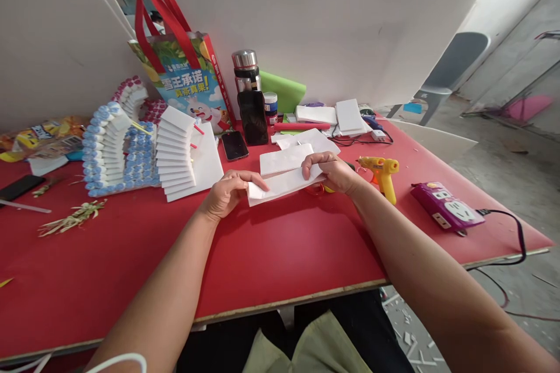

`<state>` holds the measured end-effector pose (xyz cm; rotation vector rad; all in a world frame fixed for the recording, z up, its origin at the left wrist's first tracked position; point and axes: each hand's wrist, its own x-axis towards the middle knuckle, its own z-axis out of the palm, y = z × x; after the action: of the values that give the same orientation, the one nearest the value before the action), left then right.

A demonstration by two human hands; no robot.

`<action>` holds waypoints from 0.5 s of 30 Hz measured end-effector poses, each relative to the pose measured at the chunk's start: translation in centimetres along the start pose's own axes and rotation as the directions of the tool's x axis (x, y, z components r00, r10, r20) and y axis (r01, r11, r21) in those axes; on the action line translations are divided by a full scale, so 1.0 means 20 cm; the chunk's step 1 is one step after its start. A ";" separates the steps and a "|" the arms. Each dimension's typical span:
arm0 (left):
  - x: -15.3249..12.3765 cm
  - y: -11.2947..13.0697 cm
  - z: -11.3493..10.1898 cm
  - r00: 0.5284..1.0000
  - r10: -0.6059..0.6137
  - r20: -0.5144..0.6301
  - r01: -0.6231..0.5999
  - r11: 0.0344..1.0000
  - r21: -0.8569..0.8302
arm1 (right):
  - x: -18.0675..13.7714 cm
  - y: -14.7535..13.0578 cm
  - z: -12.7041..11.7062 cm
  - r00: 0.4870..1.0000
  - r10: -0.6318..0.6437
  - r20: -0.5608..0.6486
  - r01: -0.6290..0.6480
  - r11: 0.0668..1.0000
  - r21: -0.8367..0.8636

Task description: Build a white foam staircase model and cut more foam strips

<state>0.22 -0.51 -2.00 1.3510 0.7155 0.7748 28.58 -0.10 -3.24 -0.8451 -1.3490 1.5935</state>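
Note:
A long folded strip of white paper [282,185] is stretched between my two hands above the red table. My left hand [228,191] pinches its left end, with the index finger lying along the upper edge. At the other end, my right hand [329,170] grips the strip between thumb and fingers. Just behind it lie another white strip [280,161] and a loose white sheet [321,141]. A yellow glue gun [382,175] rests to the right of my right hand. Something red and yellow beneath that hand is mostly hidden.
Left of my hands stand stepped white foam pieces [175,154] and a blue-and-white structure [107,148]. Phones [235,145], a steel flask [245,70] and a shopping bag [188,81] are behind. A purple power strip [447,205] sits right, its cord crossing the red table's [289,256] edge.

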 end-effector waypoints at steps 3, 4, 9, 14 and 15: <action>0.00 0.01 0.00 0.994 -0.083 0.076 0.089 0.992 -0.088 | -0.01 -0.02 0.01 1.000 -0.017 0.018 0.019 0.997 -0.075; 0.00 0.01 0.00 0.988 -0.122 0.093 0.132 0.985 -0.106 | -0.02 -0.02 0.01 0.999 -0.021 0.034 0.024 0.995 -0.098; 0.00 0.02 0.07 0.940 -0.297 0.167 0.301 0.954 0.001 | -0.03 -0.01 0.04 0.995 0.011 0.104 0.011 0.977 -0.212; 0.00 0.01 0.12 0.886 -0.365 0.285 0.339 0.931 0.138 | -0.03 -0.03 0.08 0.989 0.001 0.147 0.034 0.971 -0.237; 0.01 0.00 0.12 0.887 -0.366 0.280 0.334 0.929 0.158 | -0.03 -0.03 0.08 0.990 0.007 0.144 0.029 0.968 -0.247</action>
<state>2.30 -1.80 -1.74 1.3479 0.7324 0.2320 27.50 -1.23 -2.41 -0.8823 -1.6801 1.5201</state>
